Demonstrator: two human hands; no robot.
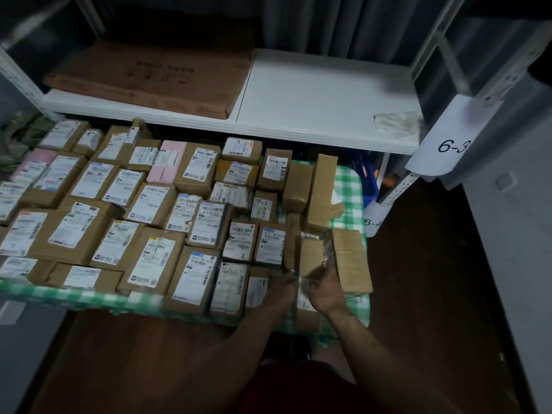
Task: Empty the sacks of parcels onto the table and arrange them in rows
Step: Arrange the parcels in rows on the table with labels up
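Note:
Several rows of brown cardboard parcels with white labels cover a table under a green-and-white checked cloth. At the table's front right corner both hands meet on one small brown parcel with clear tape. My left hand grips its left side and my right hand grips its lower right side. The image is blurred there. A brown box lies just right of that parcel. Two pink parcels lie among the back rows.
A white shelf stands behind the table, with a large flat brown carton on its left. Tags reading 6-3 hang on the right rack. A green sack lies at far left. Dark floor spreads to the right.

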